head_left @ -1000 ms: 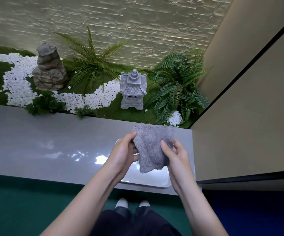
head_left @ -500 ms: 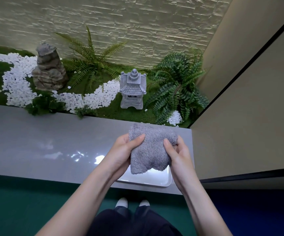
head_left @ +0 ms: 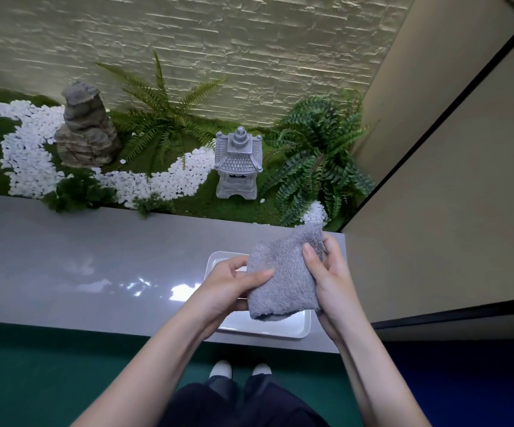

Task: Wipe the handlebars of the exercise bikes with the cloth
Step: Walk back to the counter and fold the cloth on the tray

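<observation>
Two hands meet over the ledge in our single head view, and both grip the grey cloth [head_left: 283, 278]. Our left hand [head_left: 229, 286] pinches the cloth's lower left edge, thumb lying across its front. Our right hand [head_left: 331, 278] clasps the upper right side, thumb pressed on the front and fingers curled behind a bunched corner. The cloth hangs folded between them, held in the air above a white tray [head_left: 280, 329] that sits on the glossy grey ledge [head_left: 80, 266] near its right end. Beyond the ledge we see a small garden bed: a stone pagoda lantern [head_left: 238, 163], a layered rock [head_left: 84, 127], a winding band of white pebbles [head_left: 27, 155] and a fern [head_left: 314, 155] against a pale brick wall [head_left: 218, 41]. Below the ledge we see green floor [head_left: 49, 371] and our white shoes [head_left: 240, 369].
</observation>
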A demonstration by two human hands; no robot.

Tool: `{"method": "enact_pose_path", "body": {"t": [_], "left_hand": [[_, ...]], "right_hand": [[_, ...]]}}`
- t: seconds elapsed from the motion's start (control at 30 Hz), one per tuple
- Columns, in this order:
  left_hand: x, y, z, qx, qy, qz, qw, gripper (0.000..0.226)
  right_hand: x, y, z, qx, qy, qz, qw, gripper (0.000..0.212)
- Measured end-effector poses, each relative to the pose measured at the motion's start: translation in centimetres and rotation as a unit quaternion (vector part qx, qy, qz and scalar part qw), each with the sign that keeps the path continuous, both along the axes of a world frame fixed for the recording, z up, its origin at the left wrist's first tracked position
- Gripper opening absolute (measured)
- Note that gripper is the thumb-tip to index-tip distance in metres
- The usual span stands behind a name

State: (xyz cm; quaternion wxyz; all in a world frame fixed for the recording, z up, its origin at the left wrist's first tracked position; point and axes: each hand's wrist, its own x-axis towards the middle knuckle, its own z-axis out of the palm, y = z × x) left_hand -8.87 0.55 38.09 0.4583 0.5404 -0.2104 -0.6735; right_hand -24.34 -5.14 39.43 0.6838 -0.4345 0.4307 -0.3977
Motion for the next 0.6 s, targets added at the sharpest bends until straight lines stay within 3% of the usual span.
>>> {"method": "enact_pose_path", "body": {"t": [0.27, 0.33, 0.43, 0.47, 0.6], "left_hand": [[0.5, 0.1, -0.9, -0.067, 0.078, 0.064, 0.993, 0.043], [0.5, 0.1, -0.8, -0.043, 0.014, 0.056, 0.997, 0.048], [-0.1, 0.2, -0.5, -0.056, -0.216, 0.035, 0.974, 0.056], [-0.5, 0.3, -0.2, -0.085, -0.257, 0.031, 0.962, 0.057], [-2.4, 0.2, 1.1, -0.199, -0.230, -0.036, 0.952, 0.061]], "right_hand": [[-0.4, -0.1, -0.1, 0.039, -0.019, -0.037, 0.998, 0.019], [-0.1, 0.0, -0.1, 0.051, -0.018, -0.045, 0.998, 0.021], [0.2, 0.0, 0.1, 0.068, -0.015, -0.053, 0.996, 0.018], [0.3, 0.0, 0.3, 0.076, -0.016, -0.056, 0.995, 0.018], [0.9, -0.1, 0.6, 0.118, -0.038, -0.065, 0.990, 0.028]]}}
